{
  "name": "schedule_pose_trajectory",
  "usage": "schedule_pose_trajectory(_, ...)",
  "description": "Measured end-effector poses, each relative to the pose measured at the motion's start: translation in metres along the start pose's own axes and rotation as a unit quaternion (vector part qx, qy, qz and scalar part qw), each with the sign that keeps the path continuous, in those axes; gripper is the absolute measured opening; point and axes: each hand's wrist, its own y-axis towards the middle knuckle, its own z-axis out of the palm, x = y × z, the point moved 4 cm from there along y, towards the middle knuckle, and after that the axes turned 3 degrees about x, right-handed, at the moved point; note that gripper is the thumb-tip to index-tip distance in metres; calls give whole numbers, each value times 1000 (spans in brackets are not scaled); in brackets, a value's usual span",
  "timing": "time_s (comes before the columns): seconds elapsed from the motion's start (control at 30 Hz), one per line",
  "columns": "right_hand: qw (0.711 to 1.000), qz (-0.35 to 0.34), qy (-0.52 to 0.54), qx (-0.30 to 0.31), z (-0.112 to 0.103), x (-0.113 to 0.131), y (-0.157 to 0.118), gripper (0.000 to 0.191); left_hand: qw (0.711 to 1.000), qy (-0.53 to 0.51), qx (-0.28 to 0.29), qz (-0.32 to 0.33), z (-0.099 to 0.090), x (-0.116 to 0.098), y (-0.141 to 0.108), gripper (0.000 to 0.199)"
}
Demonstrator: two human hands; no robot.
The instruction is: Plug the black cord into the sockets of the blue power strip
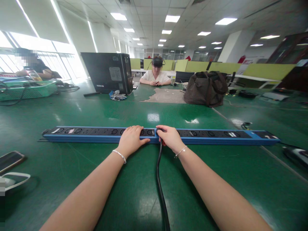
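A long blue power strip (84,138) with a black socket face lies crosswise on the green table (134,179). My left hand (131,138) grips it left of its middle, fingers over the top and thumb along the near side. Just to the right, my right hand (170,138) is closed around a black power plug (159,130) at the strip's socket face. A thick black cable (158,173) runs from that plug toward me between my forearms. My fingers partly hide the plug, so I cannot tell how deep it sits in a socket.
Beyond the strip stand a black computer case (106,72), gloves (117,95) and a brown bag (204,88). A green basket (31,91) and a phone (11,161) are at left. A dark device (297,155) lies right. One person (156,75) sits opposite, another (39,67) far left.
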Motion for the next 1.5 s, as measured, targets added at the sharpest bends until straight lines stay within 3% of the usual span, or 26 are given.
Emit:
schedule_pose_trajectory(0.1,1000,-16,3,-19,-6,11,-3,36,1000,6,-2,1,1,0,0,60)
schedule_pose_trajectory(0.23,995,-74,41,-60,-35,43,-14,36,1000,9,-6,1,1,0,1,60)
schedule_pose_trajectory(0.37,998,-53,8,-24,-66,56,-22,34,1000,10,1,-3,0,1,1,60)
schedule_pose_trajectory(0.67,995,22,-96,-36,-96,41,-18,36,1000,15,7,-5,0,2,1,61)
schedule_pose_trajectory(0.77,978,68,-188,-54,-112,27,-13,31,1000,14,6,-6,1,2,1,62)
schedule_pose_trajectory(0.87,956,63,-285,-39,-124,17,-8,22,1000,12,10,-7,1,2,1,61)
schedule_pose_trajectory(1.07,910,76,-406,-20,-129,11,-4,22,1000,10,9,-7,-1,1,1,59)
schedule_pose_trajectory(1.5,925,81,-371,-13,-127,4,-2,27,1000,13,6,-3,0,2,1,61)
